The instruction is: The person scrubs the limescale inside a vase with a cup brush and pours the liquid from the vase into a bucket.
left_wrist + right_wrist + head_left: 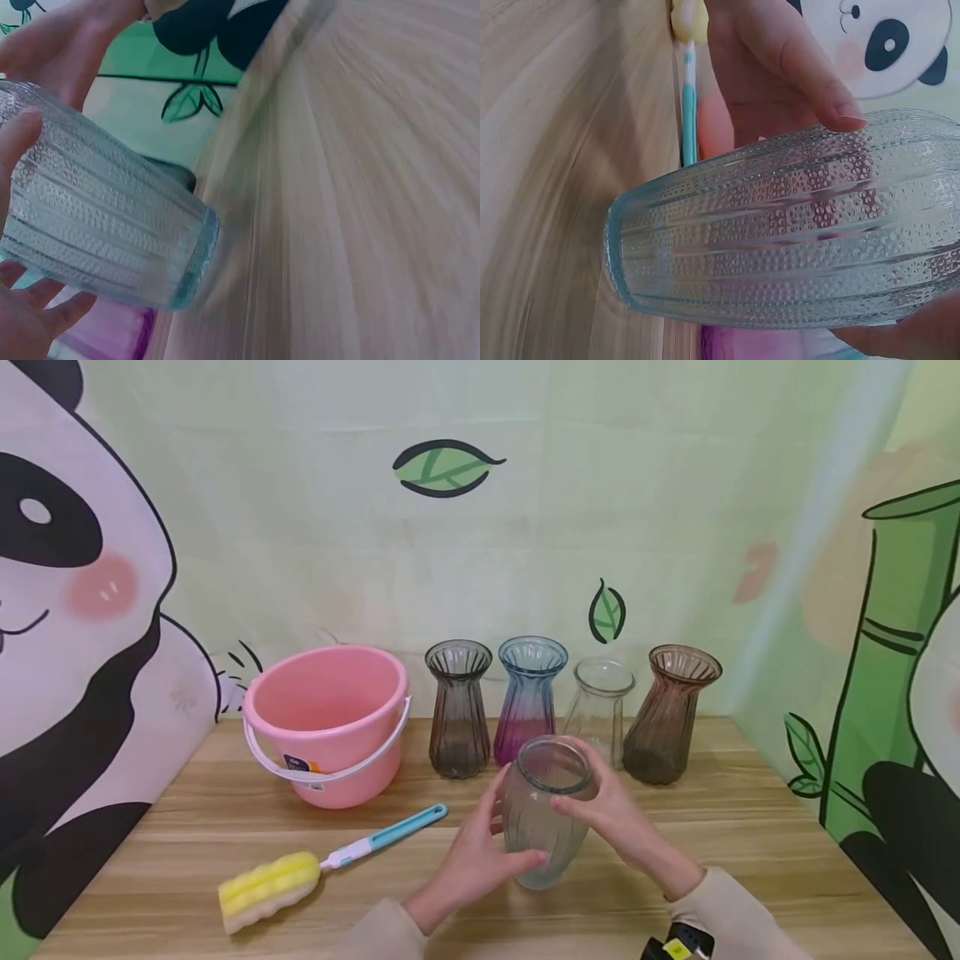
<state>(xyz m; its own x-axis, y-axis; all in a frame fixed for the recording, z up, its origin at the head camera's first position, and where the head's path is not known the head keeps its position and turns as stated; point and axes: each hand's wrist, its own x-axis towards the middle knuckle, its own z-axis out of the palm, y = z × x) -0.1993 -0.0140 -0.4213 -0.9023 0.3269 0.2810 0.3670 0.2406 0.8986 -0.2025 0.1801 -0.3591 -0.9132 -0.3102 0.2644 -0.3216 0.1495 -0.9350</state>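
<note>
Both hands hold a clear, ribbed glass vase (546, 827) with a pebbled texture, tilted slightly over the front of the table. My left hand (480, 852) grips its left side, thumb across the lower front. On the upper right, near the rim, my right hand (611, 810) grips it with the thumb in front and fingers behind. The vase's base (196, 259) shows close over the wood in the left wrist view. In the right wrist view the left thumb presses the glass wall (780, 217). Behind the vase stands a plain clear glass vase (600, 702), partly hidden by the right hand.
A pink bucket (337, 777) with a white handle stands at the back left. In front of it lies a sponge brush (270, 889) with a blue-white handle. Along the back stand a grey vase (459, 718), a blue-purple vase (528, 702) and a brown vase (667, 718).
</note>
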